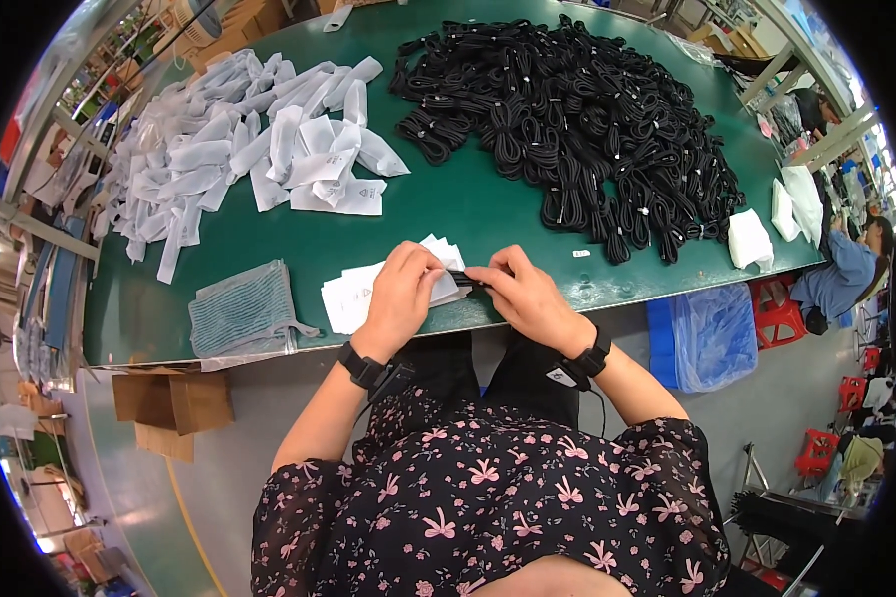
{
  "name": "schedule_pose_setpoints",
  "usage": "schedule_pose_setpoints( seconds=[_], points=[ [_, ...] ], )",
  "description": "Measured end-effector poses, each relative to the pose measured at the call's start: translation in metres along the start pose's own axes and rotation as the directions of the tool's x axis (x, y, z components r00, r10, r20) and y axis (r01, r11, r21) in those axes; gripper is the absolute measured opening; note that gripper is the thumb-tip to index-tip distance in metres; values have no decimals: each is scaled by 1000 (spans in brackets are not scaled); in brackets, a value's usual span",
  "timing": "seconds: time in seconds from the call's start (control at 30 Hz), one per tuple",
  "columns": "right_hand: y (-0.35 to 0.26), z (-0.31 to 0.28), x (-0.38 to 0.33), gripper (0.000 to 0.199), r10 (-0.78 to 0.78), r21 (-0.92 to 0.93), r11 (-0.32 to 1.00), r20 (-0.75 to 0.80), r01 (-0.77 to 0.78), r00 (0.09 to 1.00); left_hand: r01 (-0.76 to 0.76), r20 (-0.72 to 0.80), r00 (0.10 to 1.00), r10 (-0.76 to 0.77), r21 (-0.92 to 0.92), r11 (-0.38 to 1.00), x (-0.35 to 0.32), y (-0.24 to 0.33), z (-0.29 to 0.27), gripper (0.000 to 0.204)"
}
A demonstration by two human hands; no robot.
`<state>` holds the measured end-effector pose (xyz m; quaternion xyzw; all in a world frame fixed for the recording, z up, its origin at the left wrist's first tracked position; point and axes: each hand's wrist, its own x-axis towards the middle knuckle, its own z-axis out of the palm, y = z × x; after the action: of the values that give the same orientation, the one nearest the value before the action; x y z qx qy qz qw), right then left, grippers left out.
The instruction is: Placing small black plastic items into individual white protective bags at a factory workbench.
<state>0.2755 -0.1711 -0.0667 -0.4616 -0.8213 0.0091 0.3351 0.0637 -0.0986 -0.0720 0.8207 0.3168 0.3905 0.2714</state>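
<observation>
Near the front edge of the green table [438, 209], my left hand [400, 297] is closed on a white printed bag [448, 251] at its open end. My right hand [530, 297] pinches a black cable bundle [463, 280] at the mouth of that bag; most of the bundle is hidden by my fingers and the bag. Under and beside my left hand lies a stack of flat white bags [344, 301]. Beyond my right hand spreads a large heap of coiled black cables [567, 124]. Filled white bags [204, 154] are piled at the far left.
A folded grey-green cloth [241, 310] lies left of the stack. White packets [750, 239] sit at the table's right end. Below the edge stand a blue bin [702, 338] with a clear liner and an open cardboard box [174, 400]. A person [841, 274] sits at the right.
</observation>
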Motion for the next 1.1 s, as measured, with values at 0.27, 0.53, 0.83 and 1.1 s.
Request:
schedule_pose_setpoints(
  seconds=[0.27,0.53,0.83,1.1],
  points=[
    [1,4,9,27,593,646,309,444,-698,672,-191,-14,981,193,68,979,9,13,-6,7],
    [-19,-11,34,30,220,596,796,-123,-105,968,132,19,991,-134,-358,924,24,10,-22,4],
    [65,-31,14,33,402,-431,762,-269,-483,875,143,-401,894,-201,-170,975,87,-10,-103,27],
    [91,-26,-9,27,461,-424,740,-246,-522,853,76,68,994,-83,101,992,2,-9,0,16]
  ],
)
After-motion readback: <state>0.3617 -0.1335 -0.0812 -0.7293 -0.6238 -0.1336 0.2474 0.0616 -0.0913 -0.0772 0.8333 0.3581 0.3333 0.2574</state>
